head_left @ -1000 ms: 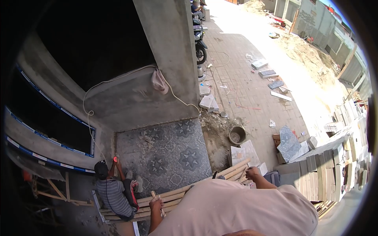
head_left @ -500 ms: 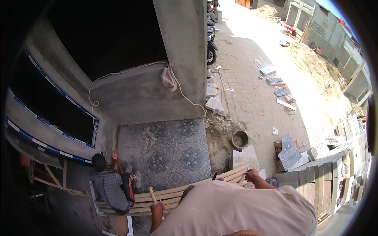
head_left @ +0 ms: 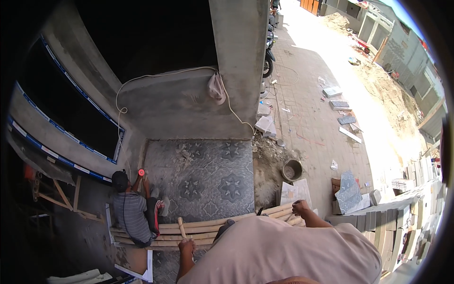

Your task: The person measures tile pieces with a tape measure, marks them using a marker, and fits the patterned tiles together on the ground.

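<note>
My left hand (head_left: 187, 245) is closed around the lower end of a short pale bamboo stick (head_left: 181, 227), which stands across the long bamboo poles (head_left: 208, 229) below me. On the right, my right hand (head_left: 300, 207) has its fingers curled beside the far ends of the poles (head_left: 283, 210). Whether it grips a pole or something small is hidden. The poles lie side by side like a bench and pass under my body. My shirt (head_left: 293, 246) covers their middle part.
A co-worker (head_left: 131, 208) in a cap sits at the poles' left end, hands near a red round object (head_left: 141, 172). Patterned tiles (head_left: 208, 175) lie ahead. A bucket (head_left: 292, 169), broken slabs (head_left: 347, 191) and stacked blocks (head_left: 378, 220) stand to the right. A cable (head_left: 165, 73) crosses the wall.
My view has shifted, so the scene sits slightly further right. My left hand and the stick are slightly higher in view. My right hand has moved slightly left and stays near the pole ends.
</note>
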`<state>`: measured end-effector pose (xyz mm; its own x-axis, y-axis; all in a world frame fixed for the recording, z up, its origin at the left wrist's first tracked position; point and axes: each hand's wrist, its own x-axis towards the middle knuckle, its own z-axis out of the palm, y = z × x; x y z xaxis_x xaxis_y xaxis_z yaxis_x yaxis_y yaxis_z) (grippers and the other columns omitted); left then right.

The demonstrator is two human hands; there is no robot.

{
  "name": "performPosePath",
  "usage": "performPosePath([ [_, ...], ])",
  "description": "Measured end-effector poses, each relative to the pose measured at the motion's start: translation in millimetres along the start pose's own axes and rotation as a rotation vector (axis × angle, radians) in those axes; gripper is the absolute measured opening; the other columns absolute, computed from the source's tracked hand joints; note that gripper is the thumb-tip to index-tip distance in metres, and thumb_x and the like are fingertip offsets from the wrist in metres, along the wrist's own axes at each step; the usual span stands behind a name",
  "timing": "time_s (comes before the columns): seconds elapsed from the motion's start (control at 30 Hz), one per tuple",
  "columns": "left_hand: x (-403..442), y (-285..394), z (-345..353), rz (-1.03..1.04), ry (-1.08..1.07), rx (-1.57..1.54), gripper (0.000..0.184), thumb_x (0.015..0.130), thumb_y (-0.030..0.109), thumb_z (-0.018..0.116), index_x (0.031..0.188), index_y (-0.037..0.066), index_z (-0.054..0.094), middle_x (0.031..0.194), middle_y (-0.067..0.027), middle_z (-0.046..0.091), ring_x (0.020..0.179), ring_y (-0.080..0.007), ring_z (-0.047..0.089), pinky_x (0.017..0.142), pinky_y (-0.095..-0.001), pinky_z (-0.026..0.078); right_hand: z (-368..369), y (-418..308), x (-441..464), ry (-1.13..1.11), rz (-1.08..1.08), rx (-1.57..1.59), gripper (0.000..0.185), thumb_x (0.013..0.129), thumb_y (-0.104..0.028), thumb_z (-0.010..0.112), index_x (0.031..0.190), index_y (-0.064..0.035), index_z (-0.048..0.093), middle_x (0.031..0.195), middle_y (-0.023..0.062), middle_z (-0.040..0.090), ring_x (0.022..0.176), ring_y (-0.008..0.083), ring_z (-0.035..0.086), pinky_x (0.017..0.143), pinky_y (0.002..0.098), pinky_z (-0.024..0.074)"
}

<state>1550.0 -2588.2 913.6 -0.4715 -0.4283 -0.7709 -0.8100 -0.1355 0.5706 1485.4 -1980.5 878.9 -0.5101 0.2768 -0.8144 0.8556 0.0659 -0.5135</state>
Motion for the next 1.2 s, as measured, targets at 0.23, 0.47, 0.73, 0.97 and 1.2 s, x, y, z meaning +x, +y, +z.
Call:
performPosePath([
  [0.23,1.0,-1.1,-6.3,-0.01,-0.024,-0.003,0.008,0.087,0.007,0.063,0.084,0.001,0.058,0.06,-0.0066,0.057,0.042,-0.0149,0.051,0.035,-0.0281,0.037,4.6,-15.6,-18.5,0.039,0.022,-0.031,0.01,0.09,-0.009,0.056,0.098,-0.0036,0.054,0.064,0.0095,0.056,0.05,0.0219,0.057,0.041,0.0343,0.0423],
  [0.47,13.7,-6.7,-15.1,-0.038,-0.076,-0.034,0.008,0.086,0.007,0.063,0.085,0.0,0.059,0.062,-0.0073,0.059,0.045,-0.0152,0.054,0.036,-0.0276,0.037,2.3,3.2,3.0,0.047,-0.001,0.009,0.011,0.09,-0.011,0.057,0.098,-0.0046,0.054,0.063,0.0096,0.055,0.05,0.0226,0.055,0.04,0.0335,0.0405],
  [0.73,23.5,7.1,-6.4,-0.018,-0.053,0.016,0.01,0.087,0.01,0.064,0.085,0.001,0.061,0.063,-0.0062,0.059,0.047,-0.0138,0.054,0.039,-0.0273,0.04,16.5,17.3,-24.9,0.089,0.013,0.087,0.01,0.09,-0.012,0.057,0.097,-0.0053,0.055,0.063,0.0087,0.054,0.048,0.0227,0.052,0.039,0.0343,0.0373],
  [0.97,40.5,11.4,-13.2,-0.044,-0.111,0.067,0.012,0.087,0.012,0.065,0.085,0.001,0.06,0.066,-0.0057,0.059,0.049,-0.0135,0.055,0.04,-0.0278,0.042,-5.0,84.4,13.4,-0.209,0.188,0.499,0.009,0.088,-0.01,0.059,0.094,-0.004,0.057,0.062,0.0106,0.057,0.048,0.0232,0.057,0.039,0.0343,0.0416],
  [1.2,54.7,-2.3,-23.2,0.006,-0.079,0.105,0.01,0.087,0.011,0.064,0.084,0.002,0.06,0.069,-0.0061,0.061,0.052,-0.0146,0.057,0.041,-0.0298,0.045,17.0,43.1,-29.4,-0.06,0.089,0.298,0.008,0.089,-0.011,0.059,0.094,-0.0065,0.054,0.06,0.0077,0.052,0.046,0.0203,0.053,0.039,0.0327,0.0383],
])
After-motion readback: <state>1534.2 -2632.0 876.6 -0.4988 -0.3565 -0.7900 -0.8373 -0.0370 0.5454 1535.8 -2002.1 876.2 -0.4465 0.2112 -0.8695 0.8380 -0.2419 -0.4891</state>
